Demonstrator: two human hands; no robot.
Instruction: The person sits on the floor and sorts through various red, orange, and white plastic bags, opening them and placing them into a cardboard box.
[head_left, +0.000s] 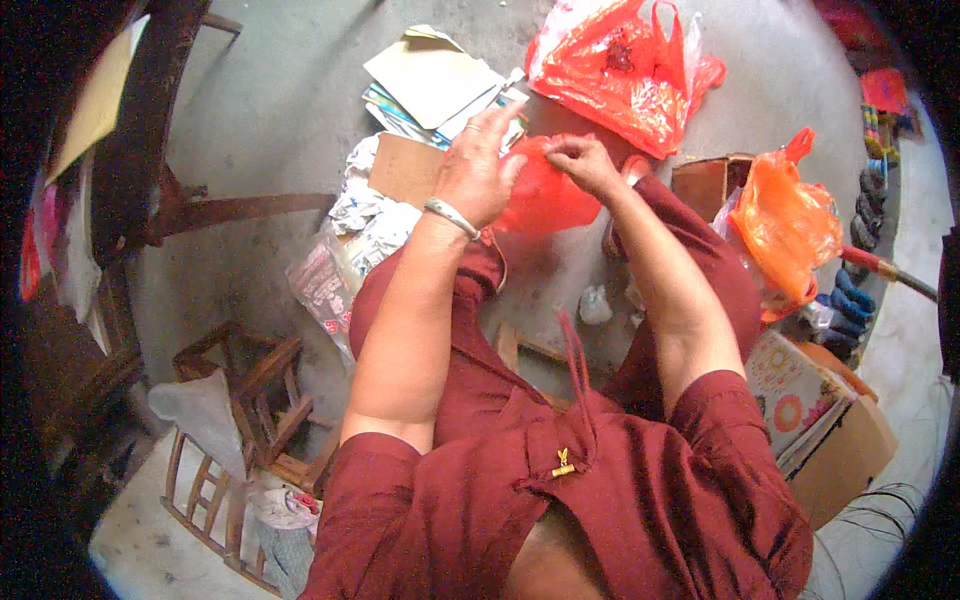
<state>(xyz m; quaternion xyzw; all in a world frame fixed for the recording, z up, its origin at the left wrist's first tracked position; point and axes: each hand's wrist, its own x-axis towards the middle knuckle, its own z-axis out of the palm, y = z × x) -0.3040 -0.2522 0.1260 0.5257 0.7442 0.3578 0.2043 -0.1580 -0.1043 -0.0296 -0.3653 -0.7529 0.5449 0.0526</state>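
Between my knees hangs a red plastic bag (551, 191). My right hand (585, 163) pinches its upper edge between thumb and fingers. Over the bag's left side is my left hand (480, 169), fingers extended and thumb apart, with a pale bracelet (452, 216) at the wrist; whether it touches the bag cannot be told. Just beyond it lies a stack of papers and booklets (431, 79). A brown cardboard piece (406, 169) rests on crumpled printed paper (358, 199) to the left. Farther off sits a larger, shiny red plastic bag (619, 71).
An orange plastic bag (787, 217) is at the right, beside an open cardboard box (701, 187). Lower right stands a flower-patterned box (795, 390). Wooden stool legs (274, 397) and a wooden chair frame (217, 502) are at lower left. A small clear plastic bag (595, 305) lies on the floor.
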